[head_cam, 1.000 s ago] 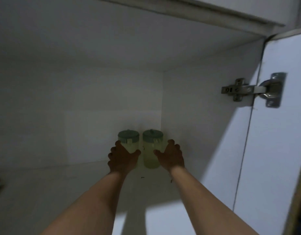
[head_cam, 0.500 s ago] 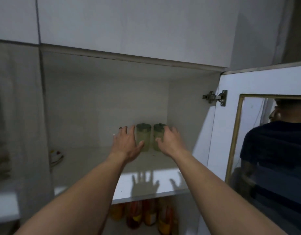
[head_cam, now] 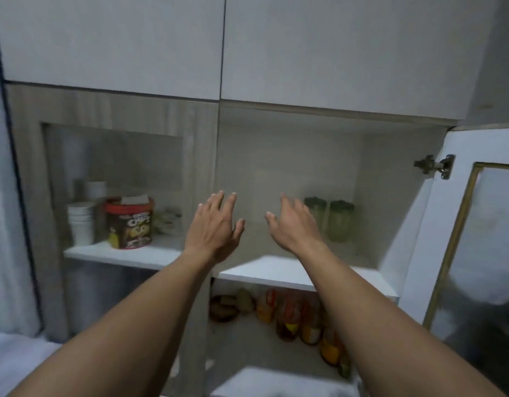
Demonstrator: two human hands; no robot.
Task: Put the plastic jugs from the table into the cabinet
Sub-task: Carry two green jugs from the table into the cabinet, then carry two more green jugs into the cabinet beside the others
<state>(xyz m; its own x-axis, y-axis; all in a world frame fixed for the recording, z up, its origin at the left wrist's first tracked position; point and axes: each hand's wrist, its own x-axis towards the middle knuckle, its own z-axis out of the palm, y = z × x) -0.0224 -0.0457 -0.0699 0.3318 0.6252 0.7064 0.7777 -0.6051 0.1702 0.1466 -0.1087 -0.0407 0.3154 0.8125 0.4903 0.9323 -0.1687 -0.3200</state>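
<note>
Left compartment: behind a glass-fronted wood-grain door sit a stack of white paper cups (head_cam: 81,222) and a round brown snack tub with a red lid (head_cam: 129,223), both on a white shelf; neither belongs to the task.

Left hand: the left hand (head_cam: 213,227) is raised in front of the frame post between the two compartments, palm forward, its fingers (head_cam: 219,199) spread apart and holding nothing.

Right hand: the right hand (head_cam: 295,224) hangs in front of the open compartment, fingers (head_cam: 286,202) loosely fanned and empty, near the jugs but not touching them.

Plastic jugs: two pale green translucent plastic jugs with dark green lids, the left jug (head_cam: 315,216) and the right jug (head_cam: 341,220), stand upright and just beside each other at the back right of the white cabinet shelf (head_cam: 276,272), close to the side wall.

Lower shelf: a blurred row of orange and yellow bottles (head_cam: 299,319) shows beneath.

Cabinet door: the white cabinet door with a gold-framed glass panel (head_cam: 419,239) stands swung open on the right, its metal hinge (head_cam: 433,164) exposed.

Progress: both visible jugs are stored and let go, so this placement looks finished. The bench is not in view, so whether more jugs wait there cannot be told. What may be left is fetching any others and shutting the door.
</note>
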